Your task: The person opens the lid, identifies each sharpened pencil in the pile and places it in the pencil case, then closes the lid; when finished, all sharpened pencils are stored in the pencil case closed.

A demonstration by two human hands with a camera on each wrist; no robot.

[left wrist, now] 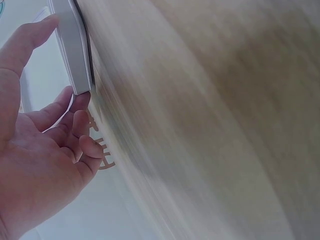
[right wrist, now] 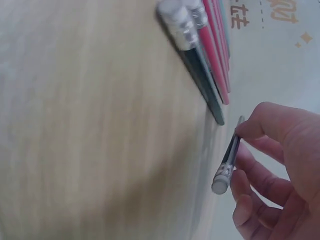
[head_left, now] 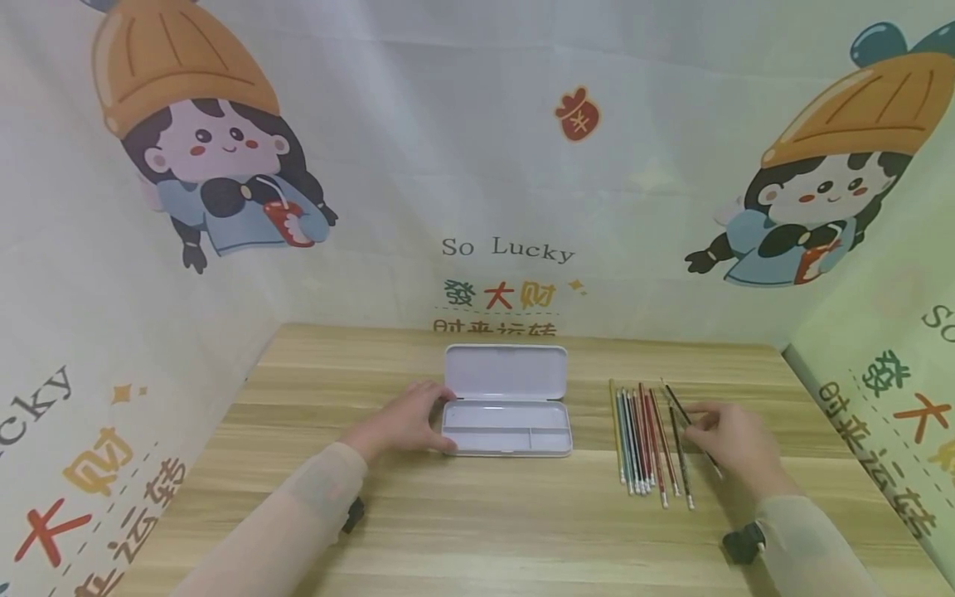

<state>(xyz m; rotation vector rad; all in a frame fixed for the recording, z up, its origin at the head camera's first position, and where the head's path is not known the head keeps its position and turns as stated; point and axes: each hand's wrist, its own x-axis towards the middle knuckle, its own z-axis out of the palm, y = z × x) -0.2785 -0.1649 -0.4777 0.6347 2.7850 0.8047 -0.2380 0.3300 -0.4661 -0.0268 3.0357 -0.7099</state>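
Observation:
An open white pencil case (head_left: 507, 429) lies on the table, its lid folded back and its tray split by dividers. At its left end my left hand (head_left: 409, 419) grips the case, thumb on the near corner and fingers at the far side; the left wrist view shows the thumb on the case's edge (left wrist: 75, 47). My right hand (head_left: 734, 439) pinches a dark pencil (right wrist: 230, 157) with a white eraser end, held just off the table. To its left several pencils (head_left: 642, 439) lie side by side, with another dark pencil (head_left: 677, 448) nearest the hand.
The wooden table (head_left: 418, 531) meets a printed cloth backdrop (head_left: 388, 166) at its back and sides. Table surface shows between the case and the pencils. A dark wrist strap piece (head_left: 742, 543) sits on the right sleeve.

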